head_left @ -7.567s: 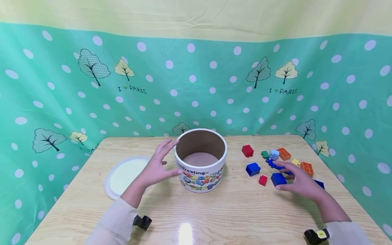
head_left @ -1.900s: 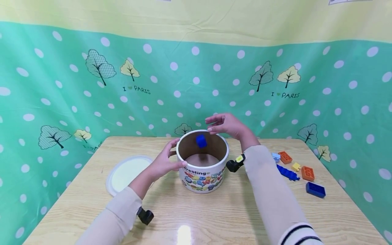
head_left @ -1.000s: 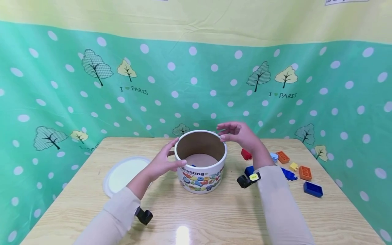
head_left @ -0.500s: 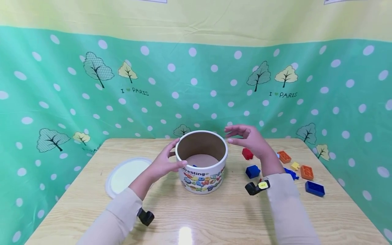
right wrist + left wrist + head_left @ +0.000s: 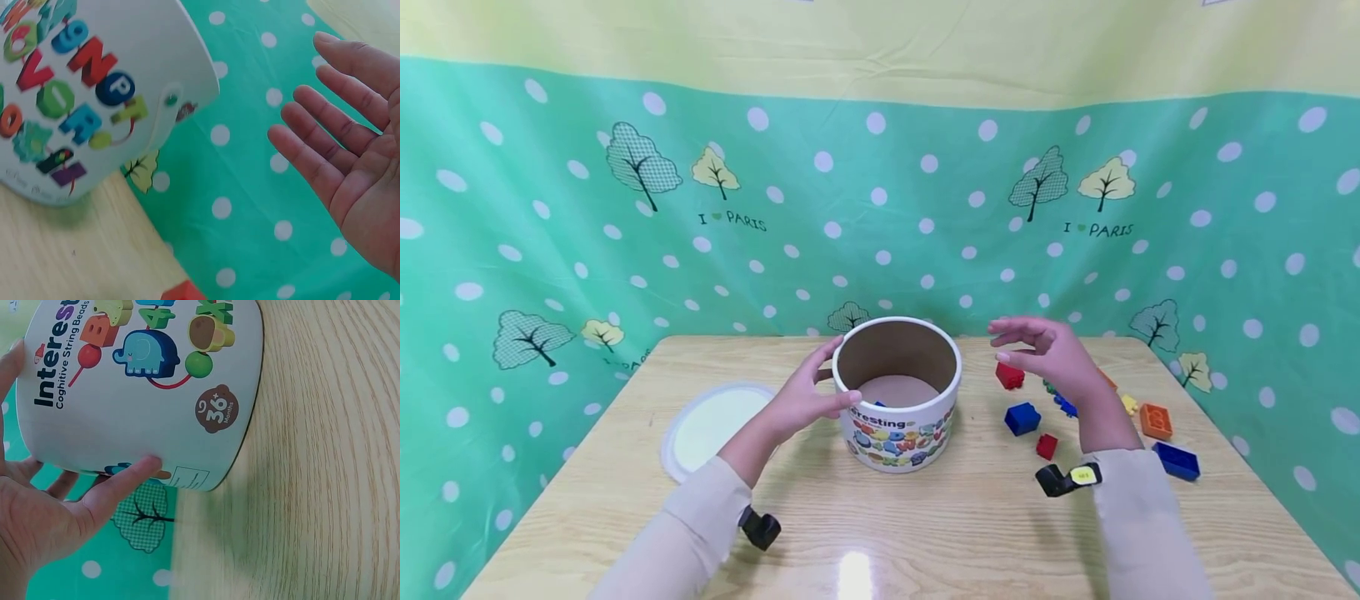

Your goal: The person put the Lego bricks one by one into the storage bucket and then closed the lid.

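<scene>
A white round tub [image 5: 898, 437] with printed letters stands upright, lid off, mid-table. Just over its front rim, a sliver of a blue brick [image 5: 880, 404] shows inside. My left hand [image 5: 805, 392] rests against the tub's left side, thumb on the front and fingers spread toward the back; the left wrist view shows the thumb [image 5: 128, 481] lying along the printed wall. To the right of the tub, my right hand [image 5: 1052, 358] hovers in the air with loosely bent fingers and holds nothing. Below it on the table lie a red brick [image 5: 1010, 375], a blue brick [image 5: 1022, 418] and a small red brick [image 5: 1047, 446].
A white round lid [image 5: 711, 429] lies left of the tub. Farther right are an orange brick [image 5: 1156, 422], a dark blue brick [image 5: 1177, 461] and a small yellow brick [image 5: 1129, 405]. My right forearm partly hides other pieces. A green dotted curtain [image 5: 880, 208] hangs behind the table.
Earlier, my right hand was at a blue brick on the table, then over the tub as a blue brick fell in. It has since moved right, away from the rim. My left hand stays.
</scene>
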Demonstrator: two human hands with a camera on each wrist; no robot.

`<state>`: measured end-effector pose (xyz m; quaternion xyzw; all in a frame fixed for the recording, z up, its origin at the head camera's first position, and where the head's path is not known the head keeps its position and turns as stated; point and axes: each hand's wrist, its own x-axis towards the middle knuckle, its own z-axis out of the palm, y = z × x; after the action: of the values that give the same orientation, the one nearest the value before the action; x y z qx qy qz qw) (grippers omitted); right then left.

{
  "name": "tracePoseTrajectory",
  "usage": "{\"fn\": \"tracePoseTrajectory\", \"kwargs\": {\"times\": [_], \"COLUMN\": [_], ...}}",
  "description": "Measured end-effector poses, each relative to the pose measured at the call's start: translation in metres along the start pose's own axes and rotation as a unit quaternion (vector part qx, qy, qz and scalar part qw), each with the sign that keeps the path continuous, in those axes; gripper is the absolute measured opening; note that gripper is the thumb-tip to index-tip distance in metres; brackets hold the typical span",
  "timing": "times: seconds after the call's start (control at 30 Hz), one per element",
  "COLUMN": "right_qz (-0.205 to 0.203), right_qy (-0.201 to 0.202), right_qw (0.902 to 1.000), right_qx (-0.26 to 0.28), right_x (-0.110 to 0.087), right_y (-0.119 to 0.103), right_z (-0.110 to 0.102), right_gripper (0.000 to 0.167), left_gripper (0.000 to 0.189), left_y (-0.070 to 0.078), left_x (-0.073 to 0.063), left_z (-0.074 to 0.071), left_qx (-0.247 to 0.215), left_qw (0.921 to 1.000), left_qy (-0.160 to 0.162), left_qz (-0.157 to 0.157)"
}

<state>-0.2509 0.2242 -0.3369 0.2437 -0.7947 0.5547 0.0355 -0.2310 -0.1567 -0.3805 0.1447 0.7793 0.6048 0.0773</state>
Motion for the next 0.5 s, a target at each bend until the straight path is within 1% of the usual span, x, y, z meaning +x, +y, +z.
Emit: {"fn": "tracePoseTrajectory", "kwargs": {"times": [0.13,0.23,0.37,0.5], "right_qz": [0.003,0.023,0.05,0.047], "right_qy": [0.005,0.008,0.011,0.018], "right_qw": [0.9999,0.9995,0.9983,0.9981], "right_qx": [-0.009,-0.018,-0.028,-0.034], "right_x": [-0.01,-0.018,-0.029,-0.039], "right_y": [0.009,0.017,0.03,0.041], "right_z": [-0.004,-0.006,-0.009,-0.014], "right_gripper": [0.043,0.045,0.046,0.045], "left_gripper": [0.099,0.098,0.096,0.096], "left_y": [-0.001,-0.001,-0.001,-0.002], "left_x": [-0.001,-0.002,0.0,0.0], "left_z": [-0.001,0.0,0.0,0.0], "left_qx": [0.0,-0.002,-0.009,-0.012], "left_qw": [1.0,1.0,1.0,0.9999], "left_qy": [0.006,0.007,0.0,-0.003], "left_qz": [-0.003,-0.003,0.001,0.003]}}
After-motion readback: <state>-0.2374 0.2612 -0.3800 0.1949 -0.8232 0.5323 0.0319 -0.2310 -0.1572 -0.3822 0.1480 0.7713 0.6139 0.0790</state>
